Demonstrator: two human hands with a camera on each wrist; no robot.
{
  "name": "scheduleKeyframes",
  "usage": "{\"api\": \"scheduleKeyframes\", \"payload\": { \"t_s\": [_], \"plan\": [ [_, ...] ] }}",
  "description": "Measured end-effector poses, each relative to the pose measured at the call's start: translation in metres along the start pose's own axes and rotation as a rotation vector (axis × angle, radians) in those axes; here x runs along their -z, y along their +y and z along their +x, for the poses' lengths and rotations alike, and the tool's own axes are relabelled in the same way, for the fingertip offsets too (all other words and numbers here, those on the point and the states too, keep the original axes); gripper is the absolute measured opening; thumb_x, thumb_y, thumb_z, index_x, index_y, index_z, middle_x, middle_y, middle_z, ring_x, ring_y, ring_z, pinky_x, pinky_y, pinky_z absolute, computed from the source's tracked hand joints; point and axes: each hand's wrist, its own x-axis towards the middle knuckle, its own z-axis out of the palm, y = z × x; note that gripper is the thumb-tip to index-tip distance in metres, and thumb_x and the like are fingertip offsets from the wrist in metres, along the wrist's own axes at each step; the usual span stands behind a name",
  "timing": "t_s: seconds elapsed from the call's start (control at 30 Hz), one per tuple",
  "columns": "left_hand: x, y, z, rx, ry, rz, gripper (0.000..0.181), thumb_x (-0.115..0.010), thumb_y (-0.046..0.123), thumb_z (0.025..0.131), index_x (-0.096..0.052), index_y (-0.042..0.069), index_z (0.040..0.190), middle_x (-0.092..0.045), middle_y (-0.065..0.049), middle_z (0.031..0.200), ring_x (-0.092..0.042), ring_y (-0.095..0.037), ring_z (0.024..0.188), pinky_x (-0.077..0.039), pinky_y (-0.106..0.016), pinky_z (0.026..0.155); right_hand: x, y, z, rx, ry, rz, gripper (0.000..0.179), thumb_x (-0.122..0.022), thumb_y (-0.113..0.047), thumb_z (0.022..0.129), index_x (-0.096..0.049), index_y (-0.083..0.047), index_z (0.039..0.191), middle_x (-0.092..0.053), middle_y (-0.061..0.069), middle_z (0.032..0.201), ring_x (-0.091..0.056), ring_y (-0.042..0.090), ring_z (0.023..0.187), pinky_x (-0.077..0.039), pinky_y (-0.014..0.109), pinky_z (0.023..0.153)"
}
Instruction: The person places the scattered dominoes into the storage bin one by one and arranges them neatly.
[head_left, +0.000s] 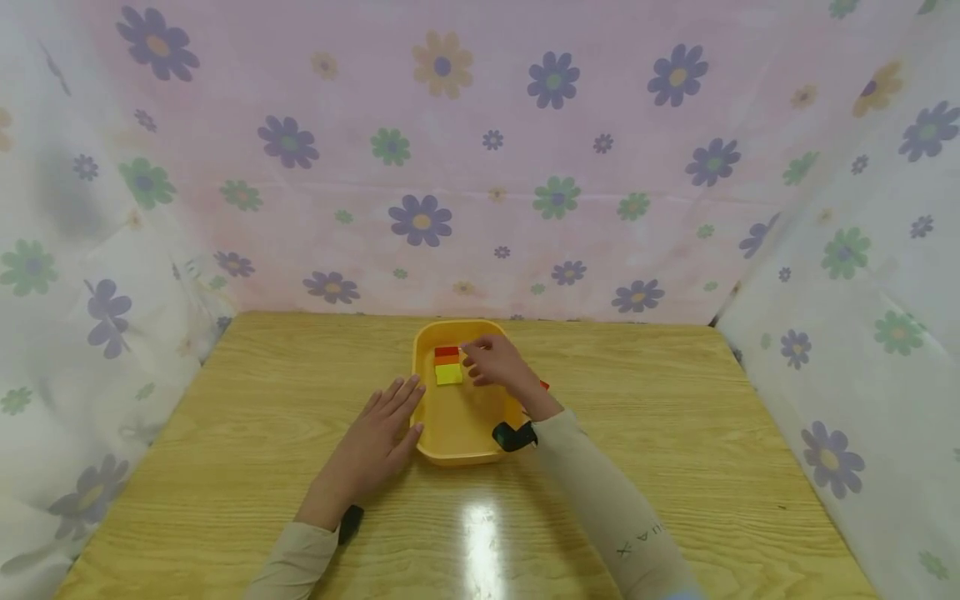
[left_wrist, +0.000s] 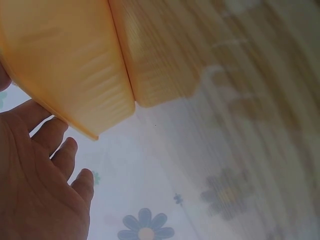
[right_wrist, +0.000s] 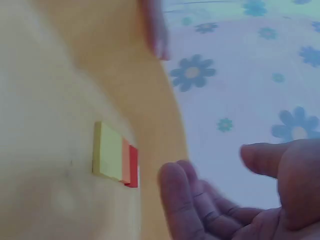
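A yellow plastic tray (head_left: 457,433) stands on the table, with a red block (head_left: 446,352), an orange block (head_left: 447,361) and a yellow block (head_left: 448,375) side by side near its far left part. My left hand (head_left: 378,442) lies along the tray's left side; in the left wrist view its fingers (left_wrist: 52,132) are straight at the rim. Over the tray, just right of the blocks, is my right hand (head_left: 495,364). The right wrist view shows its thumb (right_wrist: 265,159) well apart from its fingers (right_wrist: 177,192), with nothing between them.
A small red thing (head_left: 544,385) shows just beyond the tray's right rim, mostly hidden behind the right wrist. The wooden table (head_left: 637,392) is bounded by a flowered cloth (head_left: 480,167) at the back and both sides.
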Motion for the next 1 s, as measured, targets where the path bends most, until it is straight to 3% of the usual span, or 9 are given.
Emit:
{"api": "scheduleKeyframes", "payload": {
  "t_s": [0.2, 0.4, 0.77, 1.0],
  "plan": [
    [-0.001, 0.0, 0.0, -0.017, 0.015, -0.003, 0.059, -0.051, 0.033, 0.107, -0.035, 0.008, 0.159, -0.028, -0.007, 0.167, -0.022, -0.031, 0.156, -0.018, -0.058, 0.125, 0.015, 0.008, -0.011, 0.2, 0.094, 0.223, 0.036, -0.051, -0.029, 0.109, -0.066, 0.0, 0.124, -0.068, 0.021, 0.112, -0.068, 0.034, 0.095, -0.063, 0.031, 0.075],
    [-0.001, 0.001, -0.001, -0.022, 0.027, -0.005, 0.06, -0.051, 0.032, 0.107, -0.036, 0.007, 0.158, -0.029, -0.009, 0.167, -0.023, -0.034, 0.155, -0.018, -0.059, 0.125, 0.032, 0.031, -0.023, 0.291, 0.198, 0.379, 0.04, -0.046, -0.026, 0.11, -0.063, 0.007, 0.125, -0.068, 0.015, 0.102, -0.068, 0.021, 0.081, -0.061, 0.025, 0.067],
    [0.0, 0.001, 0.0, -0.025, 0.019, 0.021, 0.06, -0.05, 0.033, 0.107, -0.036, 0.005, 0.158, -0.029, -0.009, 0.166, -0.023, -0.033, 0.155, -0.018, -0.059, 0.125, 0.06, 0.093, -0.043, 0.196, 0.305, 0.519, 0.03, -0.046, -0.025, 0.11, -0.067, -0.005, 0.117, -0.067, 0.0, 0.093, -0.066, 0.018, 0.079, -0.06, 0.027, 0.067],
    [0.001, 0.002, 0.0, -0.023, 0.018, 0.028, 0.06, -0.05, 0.033, 0.107, -0.036, 0.006, 0.158, -0.03, -0.01, 0.166, -0.023, -0.033, 0.155, -0.018, -0.058, 0.125, 0.08, 0.114, -0.058, 0.149, 0.322, 0.466, 0.036, -0.046, -0.018, 0.11, -0.057, 0.011, 0.13, -0.066, 0.0, 0.095, -0.067, 0.014, 0.082, -0.06, 0.025, 0.07]
  ]
}}
